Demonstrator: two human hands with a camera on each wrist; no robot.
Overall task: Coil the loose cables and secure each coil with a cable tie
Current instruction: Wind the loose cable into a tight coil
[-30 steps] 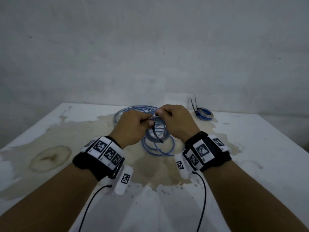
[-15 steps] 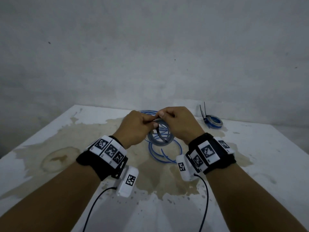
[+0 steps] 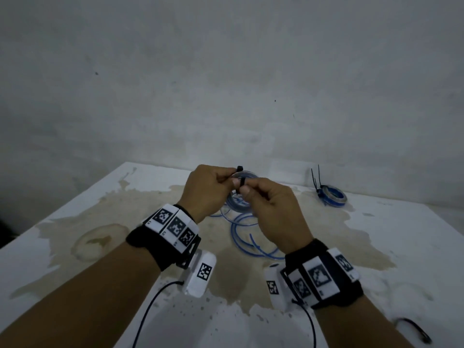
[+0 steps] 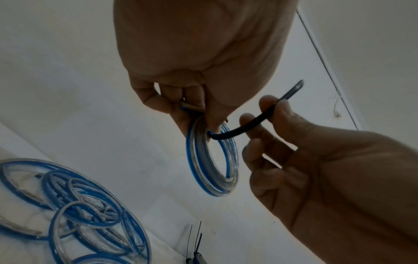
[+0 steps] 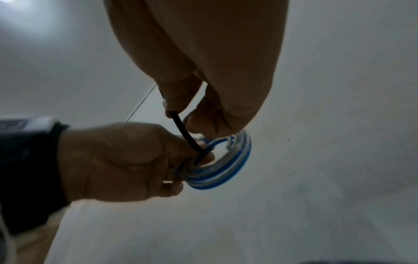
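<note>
A small coil of blue and clear cable (image 3: 239, 204) hangs in the air between my hands, above the table. My left hand (image 3: 223, 179) grips the coil's top (image 4: 212, 157) and also pinches the head end of a black cable tie (image 3: 239, 169). The tie (image 4: 248, 125) runs through the coil's middle. My right hand (image 3: 242, 189) pinches the tie's tail (image 5: 183, 132) between thumb and forefinger, right beside the left hand (image 5: 117, 160). The coil (image 5: 221, 167) shows several tight turns.
Loose blue cable loops (image 3: 251, 237) lie on the stained white table (image 3: 401, 247) under my hands, and they spread wide in the left wrist view (image 4: 68, 205). A tied coil (image 3: 331, 195) with black tie tails sits back right. Another black tie (image 3: 411, 330) lies front right.
Both hands have risen with the coil, away from the table. The tie's tail, which hung down through the coil, is now drawn up in my right fingers near the tie's head.
</note>
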